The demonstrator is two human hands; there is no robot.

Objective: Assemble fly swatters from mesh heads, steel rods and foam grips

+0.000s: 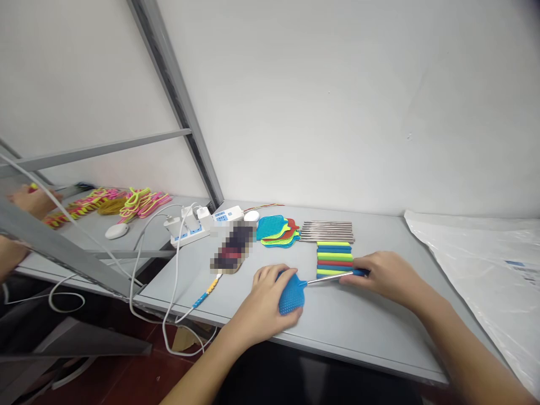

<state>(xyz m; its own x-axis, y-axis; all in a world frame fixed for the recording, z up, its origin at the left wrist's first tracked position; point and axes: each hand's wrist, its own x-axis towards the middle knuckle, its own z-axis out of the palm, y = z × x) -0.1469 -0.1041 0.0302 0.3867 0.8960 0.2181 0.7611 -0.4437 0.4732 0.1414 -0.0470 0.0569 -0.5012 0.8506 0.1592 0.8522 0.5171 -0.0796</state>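
A blue fly swatter head [292, 297] with a perforated face lies under my left hand [270, 298], whose fingers wrap around it. From its neck a thin metal rod [329, 278] runs right to a blue handle grip [360, 272]. My right hand [379, 277] is closed on that grip. Just behind the rod lies a row of coloured handle grips [334, 257] in green, blue and red. Farther back are several metal rods [327, 230] side by side. Left of them sits a pile of swatter heads [274, 229] in blue, yellow and red.
A phone [232, 247], blurred out, lies left with its cable. Power strips [189, 230] with plugs stand by the metal frame [181, 112]. Clear plastic sheeting [485, 270] covers the right side. Beyond the frame, another person's hand [36, 199] is near pink and yellow cords [141, 202].
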